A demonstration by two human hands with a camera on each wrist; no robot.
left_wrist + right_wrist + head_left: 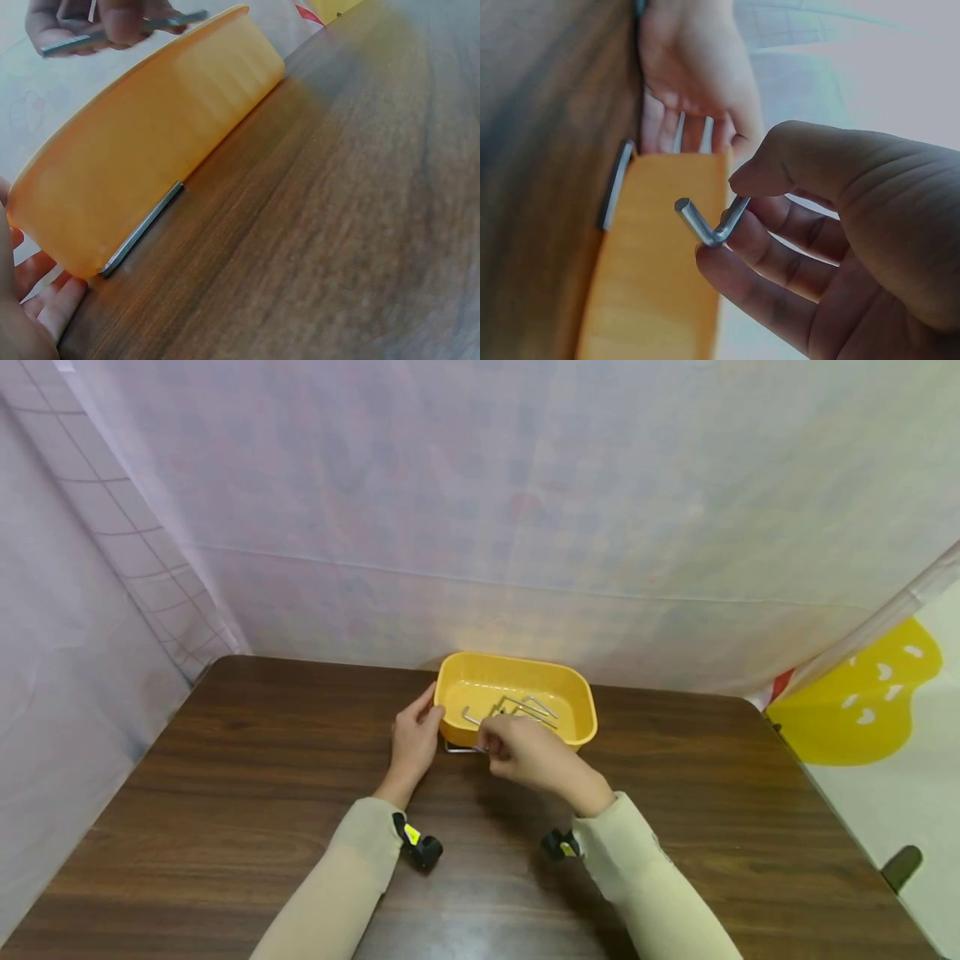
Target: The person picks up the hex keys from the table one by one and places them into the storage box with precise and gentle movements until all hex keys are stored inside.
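A yellow plastic basin stands at the far edge of the table, several hex keys lying on its floor. My left hand holds its left end, thumb at the rim and fingers along the outside of the wall. Over the near rim, my right hand pinches an L-shaped steel hex key between thumb and fingers; its bent end sticks out past the fingertips. One more hex key rests on the wood right against the basin's near wall, partly behind the right hand in the head view.
The dark wood-grain table carries the basin. A pale curtain hangs close behind the basin, along the table's back edge. To the right, past the table edge, shows a yellow shape with white marks.
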